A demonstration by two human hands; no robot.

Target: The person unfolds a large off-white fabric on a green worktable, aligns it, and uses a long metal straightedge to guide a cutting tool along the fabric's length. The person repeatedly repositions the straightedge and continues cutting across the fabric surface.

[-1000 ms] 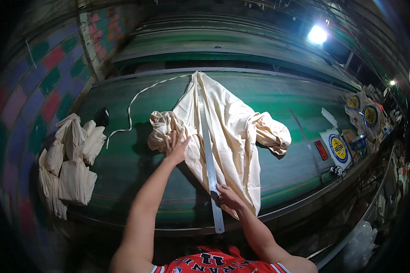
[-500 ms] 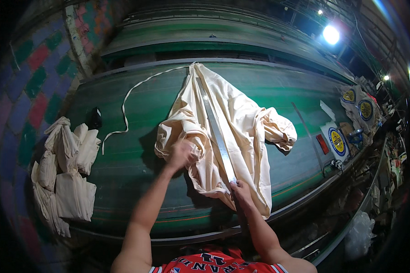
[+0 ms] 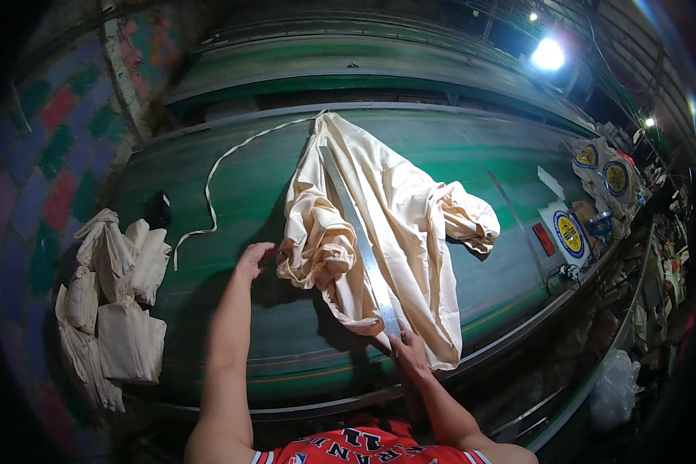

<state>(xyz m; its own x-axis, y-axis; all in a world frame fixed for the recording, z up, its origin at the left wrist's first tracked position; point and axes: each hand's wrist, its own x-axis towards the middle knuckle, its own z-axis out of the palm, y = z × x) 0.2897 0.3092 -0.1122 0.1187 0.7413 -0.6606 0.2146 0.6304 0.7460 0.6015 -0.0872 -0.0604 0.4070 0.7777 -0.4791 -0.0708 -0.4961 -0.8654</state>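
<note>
A cream cloth garment (image 3: 410, 224) with a gathered left sleeve (image 3: 317, 240) and a bunched right sleeve (image 3: 472, 216) lies spread on the green table (image 3: 271, 325), its far end narrowing to a point. Along its length rests a long, flat metal ruler (image 3: 373, 271). My right hand (image 3: 411, 354) grips the ruler's near end by the garment's lower edge. Just left of the gathered sleeve, my left hand (image 3: 257, 257) hovers with fingers stretched out, holding nothing. A thin cream cord (image 3: 209, 182) trails from the garment's far tip toward the left.
Folded cream cloth bundles (image 3: 131, 340) sit at the table's left end, near a small black object (image 3: 161, 209). On the right are a red rectangular item (image 3: 544, 240), a sheet with a blue-and-yellow round emblem (image 3: 571, 232) and printed cloth (image 3: 612, 182). Another long green table (image 3: 363, 62) runs behind.
My left hand has let go of the gathered sleeve and moved left, off the cloth. The right hand and the ruler have slid a little nearer to me.
</note>
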